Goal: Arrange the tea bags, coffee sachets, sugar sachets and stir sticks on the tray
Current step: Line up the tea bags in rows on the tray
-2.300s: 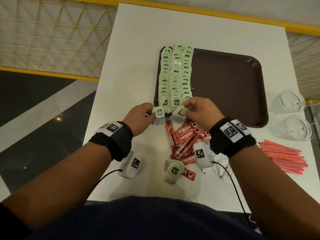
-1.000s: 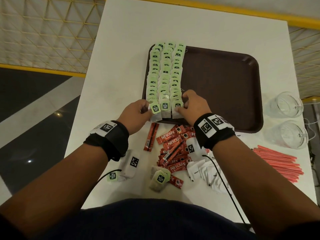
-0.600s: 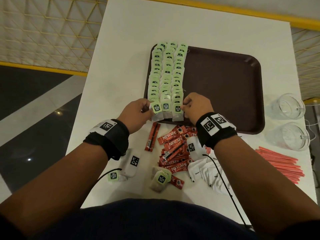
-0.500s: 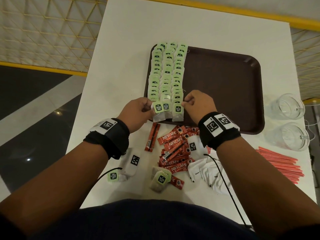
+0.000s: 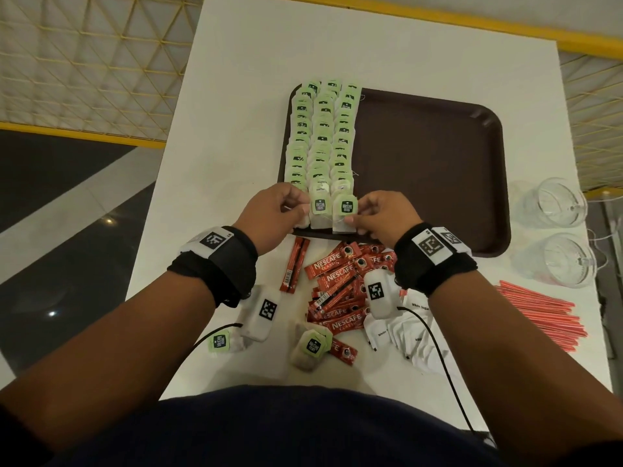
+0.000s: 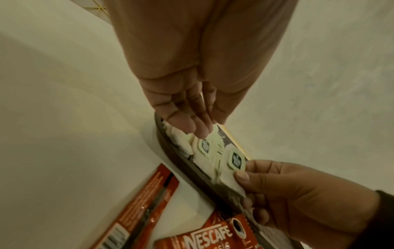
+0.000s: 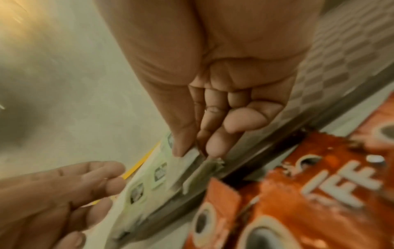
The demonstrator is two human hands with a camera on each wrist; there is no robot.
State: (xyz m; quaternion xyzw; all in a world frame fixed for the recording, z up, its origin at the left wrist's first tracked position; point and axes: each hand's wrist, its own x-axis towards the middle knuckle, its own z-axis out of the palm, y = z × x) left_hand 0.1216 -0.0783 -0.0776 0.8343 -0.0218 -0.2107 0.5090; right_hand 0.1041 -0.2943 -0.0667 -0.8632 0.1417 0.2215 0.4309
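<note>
Green-tagged tea bags (image 5: 320, 139) lie in three columns on the left of the brown tray (image 5: 438, 163). My right hand (image 5: 354, 215) pinches the nearest tea bag (image 5: 345, 210) of the right column at the tray's near rim; the right wrist view shows thumb and forefinger (image 7: 181, 148) on its edge. My left hand (image 5: 300, 208) holds the nearest tea bag of the left column, which it mostly hides. Red coffee sachets (image 5: 340, 288), white sugar sachets (image 5: 404, 332) and red stir sticks (image 5: 539, 311) lie on the white table (image 5: 236, 96).
Loose tea bags (image 5: 310, 345) lie near the table's front edge, one more (image 5: 219, 342) to their left. Two clear glasses (image 5: 553, 203) stand right of the tray. The tray's right part is bare. A yellow-railed mesh fence borders the table.
Both hands carried a tea bag each from above the sachets to the near ends of the outer columns. My left hand now covers its bag's tag.
</note>
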